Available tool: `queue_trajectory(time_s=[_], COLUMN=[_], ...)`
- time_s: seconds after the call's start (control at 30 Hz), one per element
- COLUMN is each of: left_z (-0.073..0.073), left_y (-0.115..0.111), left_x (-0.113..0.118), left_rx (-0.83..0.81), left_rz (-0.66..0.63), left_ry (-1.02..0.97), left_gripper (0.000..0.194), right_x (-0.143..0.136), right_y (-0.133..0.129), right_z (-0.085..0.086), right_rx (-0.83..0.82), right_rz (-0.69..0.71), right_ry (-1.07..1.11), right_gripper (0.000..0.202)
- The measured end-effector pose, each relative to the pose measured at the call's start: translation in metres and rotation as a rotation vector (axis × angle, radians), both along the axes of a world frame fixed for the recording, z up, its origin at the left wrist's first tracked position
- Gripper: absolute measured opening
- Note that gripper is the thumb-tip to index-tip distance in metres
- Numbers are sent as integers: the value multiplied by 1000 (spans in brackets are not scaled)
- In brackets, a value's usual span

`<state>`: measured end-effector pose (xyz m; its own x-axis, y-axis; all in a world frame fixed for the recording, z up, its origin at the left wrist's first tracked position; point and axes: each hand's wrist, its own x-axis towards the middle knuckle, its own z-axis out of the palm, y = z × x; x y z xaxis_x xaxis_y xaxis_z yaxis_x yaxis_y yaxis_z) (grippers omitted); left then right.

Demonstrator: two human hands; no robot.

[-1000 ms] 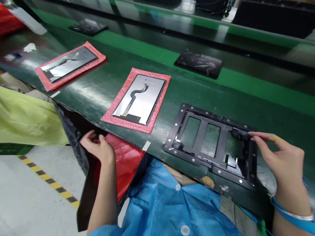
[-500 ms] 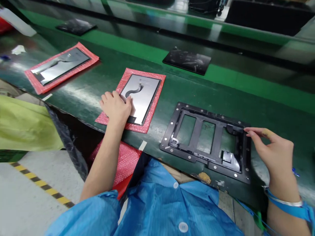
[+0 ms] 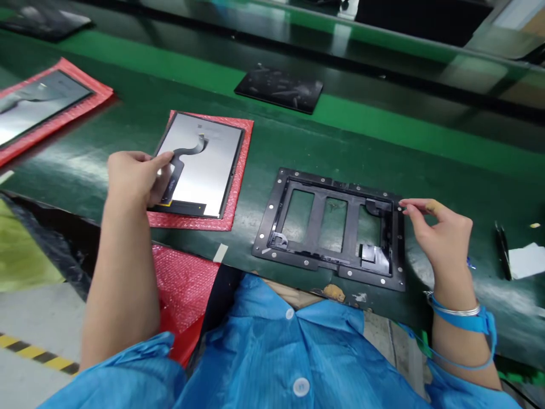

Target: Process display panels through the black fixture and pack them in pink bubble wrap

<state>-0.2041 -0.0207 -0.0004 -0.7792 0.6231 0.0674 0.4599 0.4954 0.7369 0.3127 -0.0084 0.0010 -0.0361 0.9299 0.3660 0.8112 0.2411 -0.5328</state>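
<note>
A silver display panel (image 3: 204,165) with a black flex cable lies on a red bubble-wrap sheet (image 3: 240,170) on the green conveyor belt (image 3: 383,136). My left hand (image 3: 134,179) grips the panel's near left corner, which is tilted up off the sheet. To the right sits a black plastic frame (image 3: 327,227) with rectangular openings. My right hand (image 3: 438,233) rests at the frame's far right corner, with its fingertips touching the edge.
A second panel on red wrap (image 3: 42,105) lies at the far left. A dark glass sheet (image 3: 279,90) sits further back on the belt. More red bubble wrap (image 3: 183,289) hangs below the belt edge. White paper (image 3: 525,260) and a black tool (image 3: 502,250) lie at right.
My left hand rose from the red wrap below the belt, landed on the panel, then gripped and lifted its near left corner. My right hand stayed at the frame's corner.
</note>
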Motion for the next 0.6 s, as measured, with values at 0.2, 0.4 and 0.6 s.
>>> queue_trajectory(time_s=[0.2,0.4,0.6], left_z=[38,65,51], left_y=[-22,-43,-35], left_x=[5,63,165], left_rx=[368,628,367], left_rz=[236,-345,-618], left_ry=[-157,-350,-770], left_gripper=[31,44,50], right_x=[-1,-26,-77], right_y=[3,-15,-55], right_z=[-5,4,25], right_rx=[-7,152,426], right_rz=[11,22,573], right_ry=[66,107,-111], right_gripper=[25,32,70])
